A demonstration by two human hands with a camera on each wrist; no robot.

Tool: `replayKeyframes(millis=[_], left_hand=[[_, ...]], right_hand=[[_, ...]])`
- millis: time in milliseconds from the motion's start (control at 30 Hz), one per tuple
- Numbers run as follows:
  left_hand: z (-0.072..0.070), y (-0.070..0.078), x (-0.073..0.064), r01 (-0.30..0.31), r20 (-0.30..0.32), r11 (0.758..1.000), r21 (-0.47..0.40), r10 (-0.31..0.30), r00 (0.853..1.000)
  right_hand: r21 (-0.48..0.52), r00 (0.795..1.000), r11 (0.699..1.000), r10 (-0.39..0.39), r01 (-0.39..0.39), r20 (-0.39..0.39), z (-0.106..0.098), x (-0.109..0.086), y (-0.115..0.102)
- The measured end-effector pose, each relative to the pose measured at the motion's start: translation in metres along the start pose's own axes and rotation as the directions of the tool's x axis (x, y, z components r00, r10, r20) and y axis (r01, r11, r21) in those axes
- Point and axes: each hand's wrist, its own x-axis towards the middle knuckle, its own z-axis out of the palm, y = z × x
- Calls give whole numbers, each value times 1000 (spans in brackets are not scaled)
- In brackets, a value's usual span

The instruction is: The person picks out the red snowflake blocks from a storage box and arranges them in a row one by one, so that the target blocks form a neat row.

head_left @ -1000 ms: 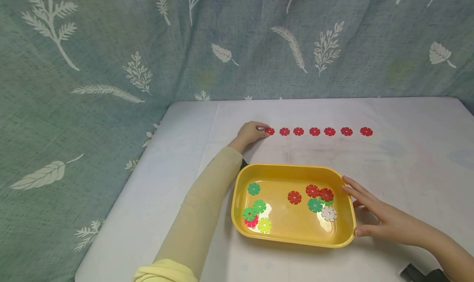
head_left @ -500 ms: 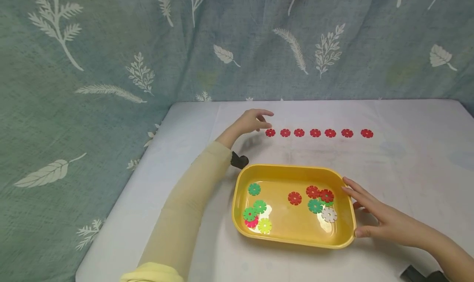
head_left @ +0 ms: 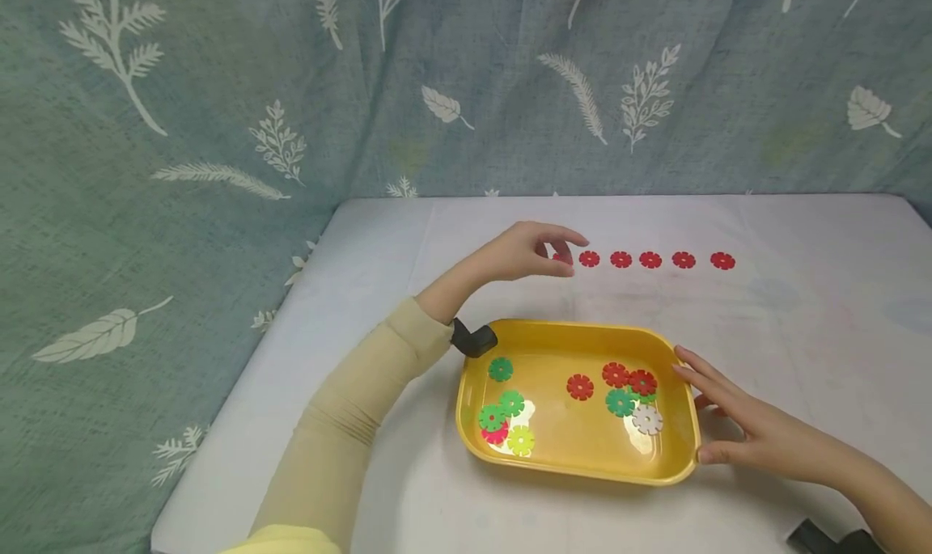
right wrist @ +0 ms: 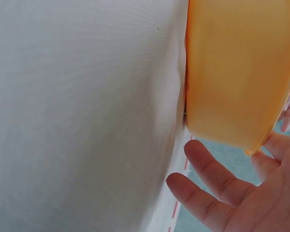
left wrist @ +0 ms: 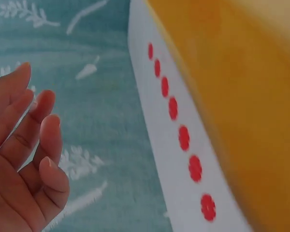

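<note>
My left hand hovers above the left end of a row of red snowflake-shaped discs. Its fingers are loosely bent, thumb apart from them, and nothing is held. In the head view this hand hides the leftmost disc and part of its neighbour; the left wrist view shows the whole row of discs. At the right end of a yellow plastic tray, my right hand touches the rim with spread fingers and thumb. In the tray lie red discs, green discs, a white disc and others.
A white cloth covers the table. Patterned blue-green fabric hangs behind and at the left. A black wrist mount on the left arm overlaps the tray's back left corner.
My left hand has let go of the leftmost red disc, lifted away from it, then moved right and nearer over the row. The right hand and the tray stay put.
</note>
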Motion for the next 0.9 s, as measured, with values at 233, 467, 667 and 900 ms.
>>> replayKeyframes(millis=[233, 467, 667, 900], left_hand=[[30, 20, -9, -71, 226, 996, 62, 56, 973], [58, 14, -12, -93, 441, 990, 106, 37, 897], [77, 13, -12, -114, 494, 945, 307, -56, 868], [98, 16, -12, -143, 520, 899, 414, -104, 848]], right_hand=[[-4, 1000, 1000, 16, -16, 4, 0, 0, -2], [-10, 1000, 1000, 8, -8, 8, 0, 0, 0], [-12, 1000, 1000, -11, 11, 22, -1, 0, 3], [-9, 1000, 1000, -9, 9, 8, 0, 0, 2]])
